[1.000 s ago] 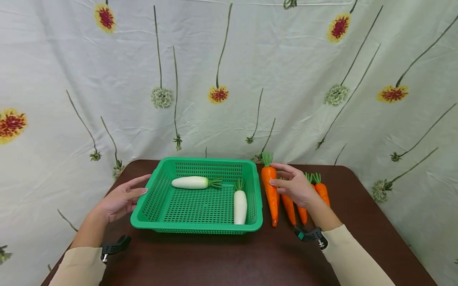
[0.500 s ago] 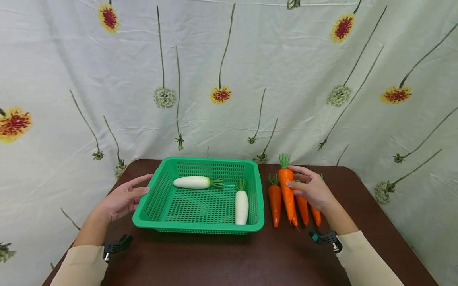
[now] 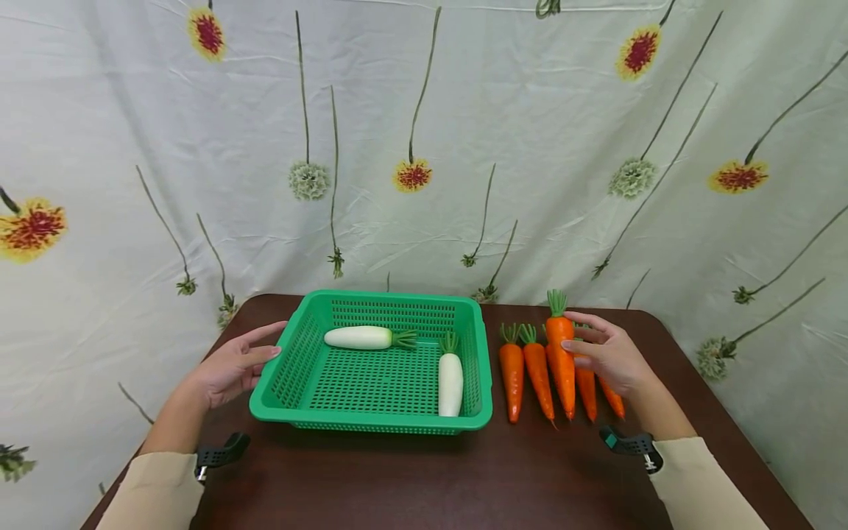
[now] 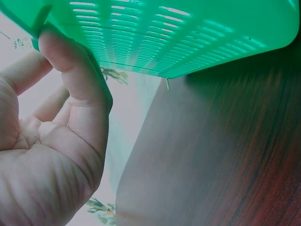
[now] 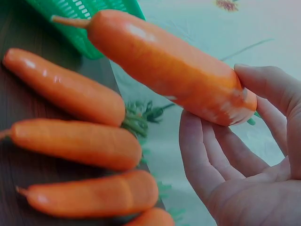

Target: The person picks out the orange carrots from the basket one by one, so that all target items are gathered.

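Note:
My right hand (image 3: pixel 609 353) pinches a carrot (image 5: pixel 174 68) near its leafy end, thumb on one side and fingers on the other. In the right wrist view the carrot is tilted above the others, its thin root tip pointing left. Several carrots (image 3: pixel 513 383) lie side by side on the table under and beside it. My left hand (image 3: pixel 228 368) is at the left side of a green plastic basket (image 3: pixel 371 421), thumb tip at its rim and fingers loosely bent. Inside the basket lie two white radishes, one sideways (image 3: pixel 358 338) and one lengthwise (image 3: pixel 450 384).
The dark wooden table (image 3: pixel 424 478) reaches back to a pale cloth (image 3: pixel 371 147) printed with flowers. A dark strap (image 3: pixel 221 455) is on the left wrist, another strap (image 3: pixel 626 443) on the right. The basket stands left of the carrots.
My right hand has moved right with the carrot, from beside the basket to over the middle of the carrot row. Carrots on the left now show. Left hand and basket stay put.

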A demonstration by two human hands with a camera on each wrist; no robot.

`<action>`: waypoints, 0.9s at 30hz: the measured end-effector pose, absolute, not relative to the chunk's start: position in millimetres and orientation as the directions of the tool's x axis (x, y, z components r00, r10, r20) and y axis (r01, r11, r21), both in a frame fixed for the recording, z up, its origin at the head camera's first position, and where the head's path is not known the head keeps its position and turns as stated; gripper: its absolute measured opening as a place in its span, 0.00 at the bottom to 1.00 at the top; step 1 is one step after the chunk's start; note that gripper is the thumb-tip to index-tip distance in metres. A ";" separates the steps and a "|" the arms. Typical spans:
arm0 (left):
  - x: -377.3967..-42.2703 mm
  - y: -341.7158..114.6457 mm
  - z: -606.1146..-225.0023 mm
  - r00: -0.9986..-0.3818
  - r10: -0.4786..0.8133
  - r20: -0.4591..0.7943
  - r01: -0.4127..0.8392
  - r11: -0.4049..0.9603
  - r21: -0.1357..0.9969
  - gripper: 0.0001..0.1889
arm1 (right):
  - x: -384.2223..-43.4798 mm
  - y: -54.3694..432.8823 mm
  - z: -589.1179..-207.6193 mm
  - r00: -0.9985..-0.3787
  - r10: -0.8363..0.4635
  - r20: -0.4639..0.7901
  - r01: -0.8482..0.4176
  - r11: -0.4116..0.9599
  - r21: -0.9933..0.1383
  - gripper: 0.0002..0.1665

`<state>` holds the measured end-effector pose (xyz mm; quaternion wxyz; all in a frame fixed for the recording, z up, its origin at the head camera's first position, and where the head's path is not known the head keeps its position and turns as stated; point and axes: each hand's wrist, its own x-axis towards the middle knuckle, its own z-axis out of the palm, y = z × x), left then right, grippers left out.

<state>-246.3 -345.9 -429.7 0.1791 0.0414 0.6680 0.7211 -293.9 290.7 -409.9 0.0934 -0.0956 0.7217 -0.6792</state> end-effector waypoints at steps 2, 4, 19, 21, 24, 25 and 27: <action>-246.8 -345.9 -430.3 -0.933 0.313 -0.180 -0.205 -0.047 0.978 0.40 | -294.7 297.8 -411.6 -0.966 -0.260 -0.007 -0.007 0.051 -0.999 0.33; -247.4 -346.6 -431.3 -0.934 0.305 -0.185 -0.208 -0.045 0.977 0.40 | -295.7 305.0 -413.3 -0.964 -0.265 -0.002 -0.011 0.047 -0.999 0.32; -245.6 -346.2 -430.3 -0.933 0.319 -0.167 -0.194 -0.053 0.980 0.39 | -303.3 350.3 -424.9 -0.965 -0.260 -0.013 0.000 0.052 -0.999 0.29; -245.4 -345.9 -429.9 -0.931 0.323 -0.168 -0.195 -0.053 0.979 0.39 | -304.6 356.0 -426.9 -0.965 -0.263 -0.013 0.003 0.038 -0.999 0.28; -245.3 -345.5 -429.5 -0.934 0.308 -0.181 -0.205 -0.049 0.977 0.39 | -306.7 364.7 -430.0 -0.965 -0.259 -0.025 0.017 0.034 -0.999 0.27; -245.5 -345.5 -429.7 -0.935 0.304 -0.183 -0.207 -0.048 0.977 0.39 | -307.2 368.0 -431.1 -0.966 -0.257 -0.032 0.020 0.046 -0.999 0.26; -246.0 -345.4 -430.0 -0.936 0.297 -0.187 -0.210 -0.046 0.977 0.39 | -308.2 374.2 -433.3 -0.968 -0.247 -0.045 0.027 0.077 -0.997 0.26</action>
